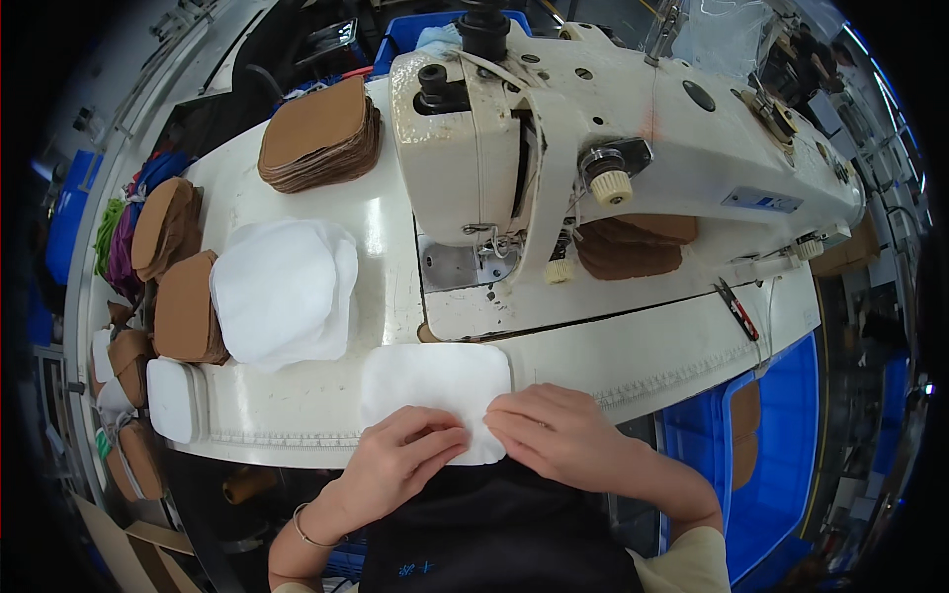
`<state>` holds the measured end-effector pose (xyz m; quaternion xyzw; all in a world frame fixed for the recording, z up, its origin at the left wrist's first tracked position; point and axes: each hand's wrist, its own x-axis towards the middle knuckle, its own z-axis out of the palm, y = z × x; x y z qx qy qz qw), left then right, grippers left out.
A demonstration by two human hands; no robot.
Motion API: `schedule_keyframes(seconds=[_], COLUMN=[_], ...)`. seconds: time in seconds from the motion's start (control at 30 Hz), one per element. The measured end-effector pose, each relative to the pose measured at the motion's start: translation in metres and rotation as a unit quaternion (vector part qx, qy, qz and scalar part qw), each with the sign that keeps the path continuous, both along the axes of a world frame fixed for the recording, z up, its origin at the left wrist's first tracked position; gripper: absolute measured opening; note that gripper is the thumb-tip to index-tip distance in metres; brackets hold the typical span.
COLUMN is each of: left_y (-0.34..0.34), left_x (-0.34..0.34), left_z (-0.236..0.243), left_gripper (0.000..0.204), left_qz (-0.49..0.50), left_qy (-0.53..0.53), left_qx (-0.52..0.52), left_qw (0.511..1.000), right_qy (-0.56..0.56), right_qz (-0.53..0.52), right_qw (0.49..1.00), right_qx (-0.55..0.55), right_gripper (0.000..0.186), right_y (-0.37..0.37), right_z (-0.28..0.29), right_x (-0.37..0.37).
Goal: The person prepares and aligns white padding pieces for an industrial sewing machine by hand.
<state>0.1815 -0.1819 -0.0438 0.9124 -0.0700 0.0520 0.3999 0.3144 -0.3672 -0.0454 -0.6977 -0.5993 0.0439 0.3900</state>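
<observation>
This is a sewing workshop: a heavy white sewing machine [652, 124] stands on the worktable [578, 358], with a stack of brown cut pieces [316, 133] far left, thread snips [735, 308] to the right, a ruler scale [647, 385] along the near edge and a blue bin [786, 450] beside it.

A sheet [425, 381] lies at the near edge of the surface [272, 400], before the sewing machine [465, 148]. Left of the machine is a loose pile [282, 292], with one stack [316, 138] behind it. Cut pieces [633, 252] lie beneath the machine's arm; snips [735, 309] lie right, near a bin [786, 435].
</observation>
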Motion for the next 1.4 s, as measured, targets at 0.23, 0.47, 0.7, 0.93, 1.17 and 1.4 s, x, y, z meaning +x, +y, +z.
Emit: schedule_keyframes(seconds=[0.23, 0.47, 0.7, 0.93, 1.17, 1.4], left_y=[-0.023, 0.001, 0.000, 0.002, -0.019, -0.020], left_x=[0.007, 0.019, 0.015, 0.011, 0.023, 0.025], left_z=[0.013, -0.003, -0.003, -0.009, -0.002, -0.006], left_gripper=[0.027, 0.016, 0.014, 0.012, 0.018, 0.015], left_qz=[-0.065, -0.014, 0.050, 0.131, 0.067, 0.082], left_qy=[-0.056, -0.021, 0.073, 0.087, 0.015, -0.002], left_qx=[0.295, 0.016, -0.149, -0.267, -0.068, -0.055], left_qw=[0.952, 1.000, 0.985, 0.951, 0.995, 0.995], right_qy=[0.302, 0.503, 0.368, 0.354, 0.363, 0.287], right_qz=[-0.147, -0.223, -0.173, -0.206, -0.198, -0.226], right_qw=[0.929, 0.835, 0.914, 0.912, 0.911, 0.930], right_qx=[-0.157, 0.000, -0.005, 0.008, 0.002, 0.030], right_gripper=[0.010, 0.011, 0.014, 0.012, 0.014, 0.016], right_y=[-0.040, -0.022, -0.012, -0.011, -0.017, -0.016], right_z=[-0.018, -0.015, -0.012, -0.018, -0.016, -0.025], right_x=[-0.047, -0.056, -0.056, -0.053, -0.046, -0.049])
